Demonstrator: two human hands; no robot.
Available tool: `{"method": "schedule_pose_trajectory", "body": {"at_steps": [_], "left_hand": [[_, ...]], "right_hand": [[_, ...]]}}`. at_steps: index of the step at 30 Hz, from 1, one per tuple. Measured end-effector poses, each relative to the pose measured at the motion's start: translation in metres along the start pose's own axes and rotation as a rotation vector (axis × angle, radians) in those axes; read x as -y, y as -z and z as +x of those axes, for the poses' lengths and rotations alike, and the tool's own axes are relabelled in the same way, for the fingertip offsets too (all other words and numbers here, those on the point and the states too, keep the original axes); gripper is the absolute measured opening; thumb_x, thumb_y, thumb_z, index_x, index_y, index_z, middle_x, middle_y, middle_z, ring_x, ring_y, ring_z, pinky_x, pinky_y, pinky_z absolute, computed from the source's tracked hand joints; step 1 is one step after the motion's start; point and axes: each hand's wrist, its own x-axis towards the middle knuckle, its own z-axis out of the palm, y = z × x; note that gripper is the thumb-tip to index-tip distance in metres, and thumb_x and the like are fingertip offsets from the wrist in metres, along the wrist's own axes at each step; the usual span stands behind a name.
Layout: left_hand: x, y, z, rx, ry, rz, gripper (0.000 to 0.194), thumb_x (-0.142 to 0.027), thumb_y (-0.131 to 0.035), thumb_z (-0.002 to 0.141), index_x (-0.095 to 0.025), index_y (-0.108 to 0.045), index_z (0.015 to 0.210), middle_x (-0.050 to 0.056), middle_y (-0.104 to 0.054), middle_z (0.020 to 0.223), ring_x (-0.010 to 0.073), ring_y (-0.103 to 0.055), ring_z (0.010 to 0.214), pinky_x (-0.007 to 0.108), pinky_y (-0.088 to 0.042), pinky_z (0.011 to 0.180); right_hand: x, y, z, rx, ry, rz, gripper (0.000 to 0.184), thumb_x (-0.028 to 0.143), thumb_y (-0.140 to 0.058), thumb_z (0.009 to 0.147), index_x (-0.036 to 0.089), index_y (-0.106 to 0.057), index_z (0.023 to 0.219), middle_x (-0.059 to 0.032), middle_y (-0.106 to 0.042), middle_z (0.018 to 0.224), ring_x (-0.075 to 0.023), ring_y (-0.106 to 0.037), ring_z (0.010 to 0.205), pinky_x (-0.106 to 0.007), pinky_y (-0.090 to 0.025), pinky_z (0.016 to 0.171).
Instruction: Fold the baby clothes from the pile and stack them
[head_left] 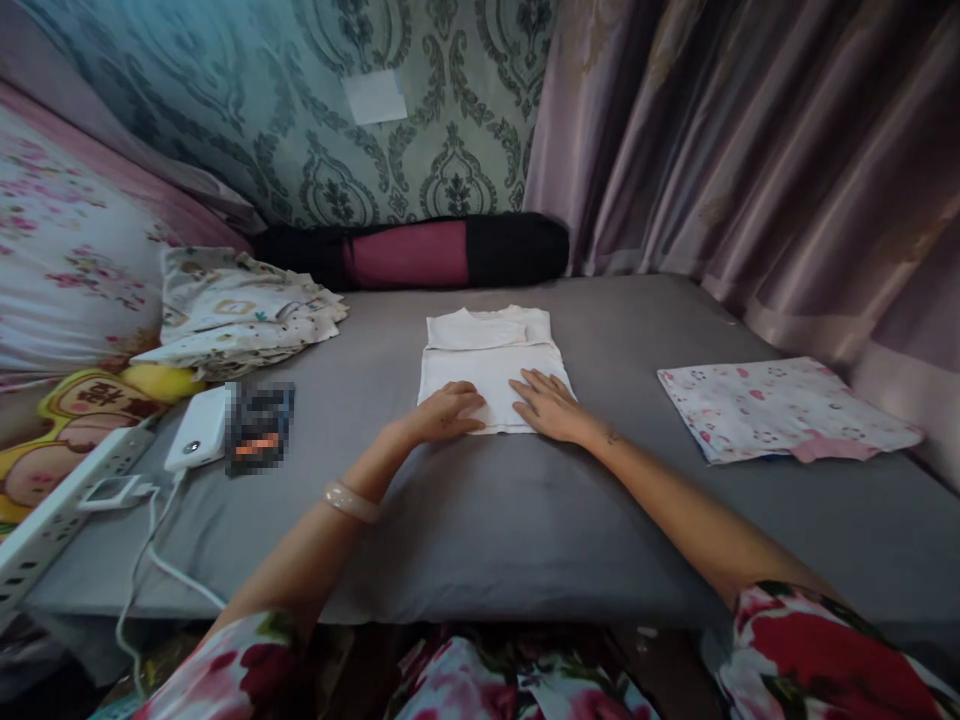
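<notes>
A small white shirt (491, 370) lies folded on the grey sheet in front of me, its neckline at the far end and a sleeve folded across the upper part. My left hand (452, 411) rests on the near left corner of the shirt, fingers stretched out and pointing inward. On the near right side, my right hand (549, 404) lies flat with its fingers spread over the cloth. Neither hand grips the fabric.
A folded pink-patterned cloth (780, 410) lies at the right. To the left are a crumpled patterned cloth (247, 310), a white power bank (201, 430) with a cable, and a power strip (71, 500). A black-and-red roll (409, 255) lies along the wall.
</notes>
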Motion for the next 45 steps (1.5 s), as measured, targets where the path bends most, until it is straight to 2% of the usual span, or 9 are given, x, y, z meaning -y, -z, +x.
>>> {"method": "schedule_pose_trajectory", "body": {"at_steps": [4,10,17,22,28,33,36,41,45], "left_hand": [[-0.008,0.001,-0.011,0.037,-0.017,-0.07,0.041,-0.045,-0.065,0.083,-0.022,-0.065,0.116,0.011,-0.06,0.12,0.0242,-0.055,0.112,0.037,-0.043,0.098],[-0.02,-0.005,-0.008,0.01,-0.039,0.015,0.028,-0.035,-0.054,0.092,-0.02,-0.067,0.111,0.009,-0.062,0.107,0.0206,-0.057,0.099,0.032,-0.045,0.089],[-0.03,-0.012,-0.007,0.017,-0.067,0.235,0.029,-0.027,-0.038,0.097,-0.018,-0.065,0.096,0.009,-0.061,0.099,0.0193,-0.057,0.093,0.03,-0.046,0.082],[-0.035,-0.014,0.0,-0.019,0.022,0.254,0.022,-0.024,-0.04,0.094,-0.018,-0.061,0.091,0.009,-0.062,0.095,0.02,-0.058,0.092,0.03,-0.047,0.081],[-0.042,-0.015,0.004,-0.063,0.191,0.265,0.017,-0.022,-0.04,0.093,-0.016,-0.055,0.097,0.01,-0.063,0.094,0.0219,-0.059,0.094,0.033,-0.048,0.083],[-0.047,-0.012,0.003,-0.007,0.159,0.328,0.023,-0.029,-0.034,0.098,-0.016,-0.053,0.099,0.01,-0.062,0.099,0.0225,-0.057,0.096,0.035,-0.048,0.087],[-0.045,-0.012,0.0,0.019,0.141,0.368,0.026,-0.035,-0.035,0.099,-0.017,-0.052,0.103,0.011,-0.061,0.107,0.0234,-0.055,0.1,0.036,-0.048,0.088],[-0.034,-0.011,-0.008,0.04,0.204,0.413,0.023,-0.011,-0.036,0.092,-0.016,-0.053,0.107,0.011,-0.06,0.109,0.0232,-0.054,0.101,0.035,-0.048,0.086],[-0.019,-0.003,-0.023,0.049,0.267,0.386,0.03,-0.006,-0.039,0.086,-0.018,-0.054,0.109,0.01,-0.06,0.112,0.0228,-0.055,0.105,0.034,-0.049,0.086]], "right_hand": [[0.002,0.007,-0.014,0.003,0.072,0.046,0.045,0.034,-0.037,0.099,0.023,-0.05,0.14,-0.0119,-0.035,0.154,-0.0268,-0.027,0.143,-0.049,-0.022,0.115],[0.022,0.013,-0.028,0.024,0.215,0.11,0.04,0.028,-0.039,0.099,0.028,-0.056,0.135,-0.006,-0.042,0.15,-0.0229,-0.033,0.141,-0.045,-0.024,0.116],[0.029,0.014,-0.03,0.011,0.184,0.11,0.039,0.036,-0.046,0.097,0.027,-0.058,0.133,-0.0067,-0.045,0.148,-0.0251,-0.036,0.139,-0.047,-0.025,0.115],[0.03,0.012,-0.028,-0.045,0.198,0.083,0.038,0.037,-0.05,0.095,0.023,-0.06,0.13,-0.0078,-0.049,0.144,-0.0229,-0.041,0.135,-0.041,-0.029,0.114],[0.02,0.0,-0.023,-0.134,0.195,0.077,0.036,0.019,-0.047,0.094,0.019,-0.061,0.127,-0.0076,-0.056,0.137,-0.0207,-0.049,0.127,-0.037,-0.037,0.109],[0.008,0.002,-0.018,-0.188,0.146,0.103,0.035,0.01,-0.045,0.09,0.018,-0.065,0.117,-0.0087,-0.063,0.127,-0.0212,-0.056,0.118,-0.036,-0.043,0.102],[0.004,0.008,-0.014,-0.175,0.1,0.136,0.031,0.012,-0.046,0.09,0.021,-0.068,0.11,-0.0064,-0.068,0.115,-0.0202,-0.059,0.111,-0.033,-0.044,0.098],[0.001,0.02,-0.011,-0.117,0.054,0.163,0.026,0.014,-0.045,0.091,0.021,-0.068,0.099,-0.0061,-0.07,0.102,-0.0194,-0.061,0.103,-0.029,-0.044,0.091],[-0.007,0.023,-0.013,-0.111,0.064,0.174,0.025,0.017,-0.043,0.094,0.019,-0.068,0.094,-0.0075,-0.07,0.098,-0.02,-0.063,0.098,-0.031,-0.046,0.089]]}}
